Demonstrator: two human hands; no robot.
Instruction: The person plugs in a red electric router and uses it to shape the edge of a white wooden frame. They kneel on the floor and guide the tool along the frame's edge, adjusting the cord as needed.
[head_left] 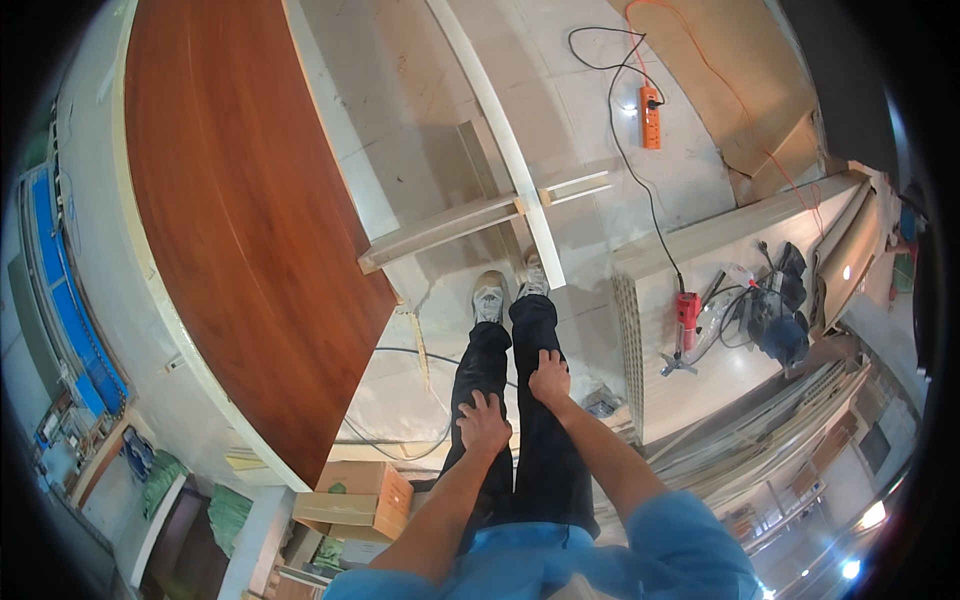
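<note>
The pale floor spreads across the upper middle, with its widest open stretch right of centre. A long reddish-brown board fills the upper left; its right edge slants down toward the legs, with a strip of floor between. At right, a pale surface shows a ribbed near edge; floor separates that edge from the right leg. A narrow white strip runs down from the top centre, crossing a wooden crosspiece and ending just beside the right shoe. Dark trousers occupy the lower centre, directly under both hands. A cardboard box sits at lower left. The left hand rests on the left leg, fingers parted. The right hand touches the right knee, fingers bent; whether it pinches cloth, I cannot tell. A red power tool lies on the surface, inside its left edge.
</note>
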